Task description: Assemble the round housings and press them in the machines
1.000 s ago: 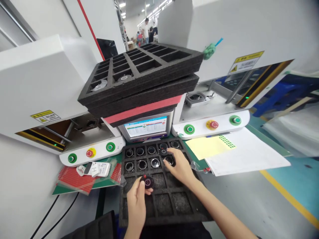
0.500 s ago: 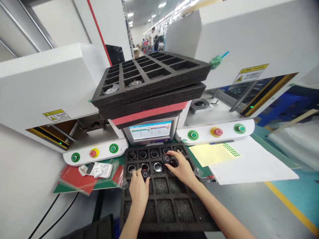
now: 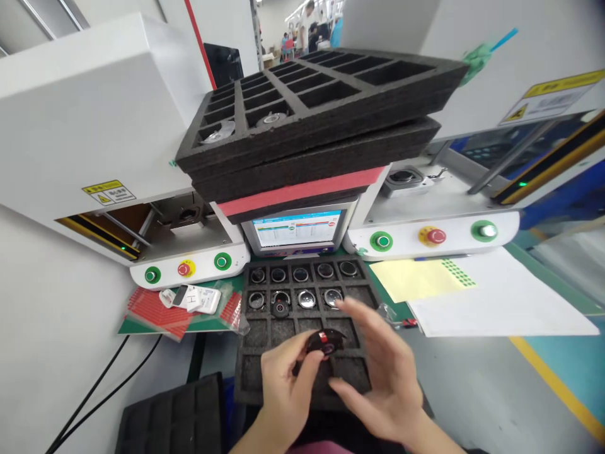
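My left hand (image 3: 288, 375) pinches a round black part (image 3: 326, 342) with a small red-and-white patch, held above the front of the black foam tray (image 3: 253, 377). Close by on the right, my right hand (image 3: 382, 372) has its thumb and fingers spread, with nothing between them. Round glass-faced pieces fill the tray's back row. In the second row, a black disc (image 3: 280, 307) leans in front of a ring, beside a silver-rimmed piece (image 3: 306, 299) and another round piece (image 3: 333, 297) near my right fingertips.
Stacked foam trays (image 3: 302, 120) stand over a monitor (image 3: 297, 228). Machines with button panels flank it, left (image 3: 165, 271) and right (image 3: 401, 243). Yellow paper (image 3: 406, 280) and white sheets (image 3: 501, 309) lie right; red sheets (image 3: 163, 312) lie left. Another tray (image 3: 172, 416) is low left. People are far behind.
Both hands have come nearer and together over the tray's front. One black disc now rests in the second row; my left hand holds the other, and my right hand has opened. The view has shifted.
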`<state>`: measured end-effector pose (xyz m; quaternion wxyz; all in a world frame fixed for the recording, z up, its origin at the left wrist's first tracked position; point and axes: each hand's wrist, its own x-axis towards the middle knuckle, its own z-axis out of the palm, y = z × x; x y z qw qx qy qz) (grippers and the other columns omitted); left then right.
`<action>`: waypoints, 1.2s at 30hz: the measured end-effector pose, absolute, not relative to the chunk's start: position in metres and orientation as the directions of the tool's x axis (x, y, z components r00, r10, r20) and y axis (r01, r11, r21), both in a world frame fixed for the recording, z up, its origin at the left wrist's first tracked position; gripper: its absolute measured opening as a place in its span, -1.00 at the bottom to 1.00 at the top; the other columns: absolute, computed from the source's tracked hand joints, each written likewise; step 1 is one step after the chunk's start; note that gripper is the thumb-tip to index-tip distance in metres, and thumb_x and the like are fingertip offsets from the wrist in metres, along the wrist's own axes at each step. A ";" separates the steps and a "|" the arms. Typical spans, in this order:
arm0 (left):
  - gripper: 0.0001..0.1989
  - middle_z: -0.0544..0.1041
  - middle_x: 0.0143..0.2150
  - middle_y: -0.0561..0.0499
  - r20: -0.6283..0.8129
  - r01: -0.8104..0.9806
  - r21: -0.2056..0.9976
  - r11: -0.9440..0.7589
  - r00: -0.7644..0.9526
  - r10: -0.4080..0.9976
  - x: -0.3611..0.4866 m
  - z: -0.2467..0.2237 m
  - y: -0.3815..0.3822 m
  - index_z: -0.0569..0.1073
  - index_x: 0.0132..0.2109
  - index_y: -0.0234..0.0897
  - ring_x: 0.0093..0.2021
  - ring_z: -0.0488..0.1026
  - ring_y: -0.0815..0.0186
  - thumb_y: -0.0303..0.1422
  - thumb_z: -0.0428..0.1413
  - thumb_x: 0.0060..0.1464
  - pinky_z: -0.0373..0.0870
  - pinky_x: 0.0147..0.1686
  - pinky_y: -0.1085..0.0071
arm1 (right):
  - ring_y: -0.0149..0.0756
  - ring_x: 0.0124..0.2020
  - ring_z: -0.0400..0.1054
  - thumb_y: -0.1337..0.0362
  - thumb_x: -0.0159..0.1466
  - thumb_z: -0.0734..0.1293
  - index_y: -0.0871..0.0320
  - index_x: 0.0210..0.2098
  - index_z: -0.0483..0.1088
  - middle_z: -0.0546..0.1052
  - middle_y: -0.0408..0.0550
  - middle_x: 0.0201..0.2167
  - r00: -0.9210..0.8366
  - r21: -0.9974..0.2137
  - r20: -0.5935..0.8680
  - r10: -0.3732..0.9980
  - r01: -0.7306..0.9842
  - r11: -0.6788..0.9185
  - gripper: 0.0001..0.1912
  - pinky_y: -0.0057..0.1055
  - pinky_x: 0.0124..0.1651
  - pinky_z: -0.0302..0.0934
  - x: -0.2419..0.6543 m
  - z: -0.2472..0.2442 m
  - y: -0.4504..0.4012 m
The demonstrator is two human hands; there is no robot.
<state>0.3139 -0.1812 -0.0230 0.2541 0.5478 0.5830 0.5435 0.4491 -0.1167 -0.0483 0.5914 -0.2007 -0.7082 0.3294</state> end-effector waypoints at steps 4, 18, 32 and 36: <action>-0.75 0.69 -0.26 -0.01 0.535 0.576 0.735 -0.358 -0.166 0.829 0.317 -0.008 -0.184 0.55 -0.06 -0.26 -0.28 0.65 0.34 -0.58 0.14 0.14 0.51 -0.18 0.63 | -0.09 0.13 0.41 0.02 0.45 0.21 0.03 0.25 0.27 0.42 0.13 0.16 -0.377 -0.895 0.362 0.853 -0.397 0.204 -0.55 -0.22 0.17 0.35 0.449 -0.032 -0.129; -0.69 0.69 -0.22 -0.08 0.653 0.694 0.540 -0.476 0.011 0.757 0.320 -0.002 -0.190 0.42 0.15 -0.29 -0.26 0.65 0.32 -0.45 -0.07 0.36 0.54 -0.15 0.52 | -0.29 -0.14 0.43 0.20 0.41 0.30 0.04 -0.19 0.46 0.47 -0.07 -0.24 -0.346 -0.715 0.292 0.892 -0.698 -0.037 -0.89 -0.28 0.06 0.42 0.426 -0.018 -0.148; -0.74 0.53 -0.53 0.02 -0.196 -0.413 0.904 0.109 -0.176 0.965 0.314 -0.024 -0.192 0.61 -0.36 -0.32 -0.57 0.41 0.45 -0.18 0.29 0.09 0.35 -0.53 0.62 | -0.09 0.05 0.43 -0.01 0.33 0.37 0.04 0.15 0.38 0.49 0.15 0.01 -0.484 -0.895 0.384 0.786 -0.403 0.190 -0.52 -0.22 0.04 0.43 0.446 -0.035 -0.135; -0.52 0.41 -0.61 0.06 -0.371 -0.698 0.630 0.341 0.116 0.922 0.316 -0.035 -0.184 0.55 -0.43 -0.40 -0.70 0.20 0.55 0.01 0.38 -0.15 0.18 -0.70 0.63 | -0.08 0.04 0.44 0.23 0.26 0.45 0.03 0.16 0.40 0.54 0.12 -0.03 -0.503 -0.882 0.459 0.733 -0.353 0.311 -0.53 -0.18 0.07 0.41 0.457 -0.039 -0.123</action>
